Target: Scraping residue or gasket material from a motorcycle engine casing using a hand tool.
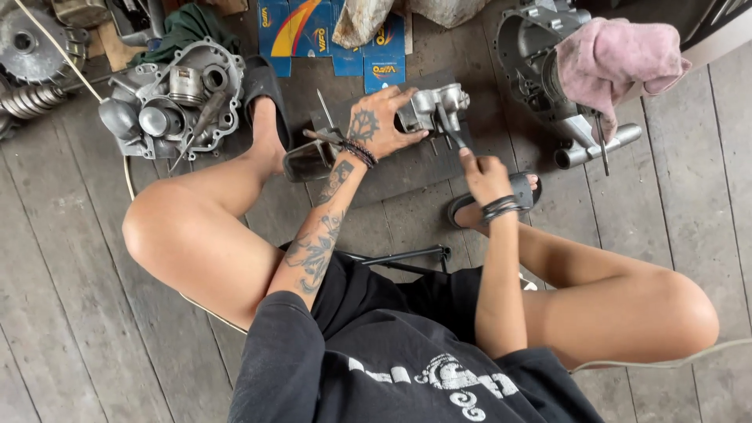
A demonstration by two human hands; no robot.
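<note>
Seated on plank floor (94,313), knees apart. Left hand (380,125) spread over a small grey metal casting (439,106), fingers wrapped on its near-left side, pinning it to the dark mat (392,168) between the feet. Right hand (482,174) closed around a slim dark tool (453,135); shaft runs up and leftward from the fist, tip touching the casting's lower edge. Casting lies ahead and slightly left of the right hand, directly under the left, which is nearer. Engine crankcase (176,98) far left; second housing under pink rag (615,59) right
</note>
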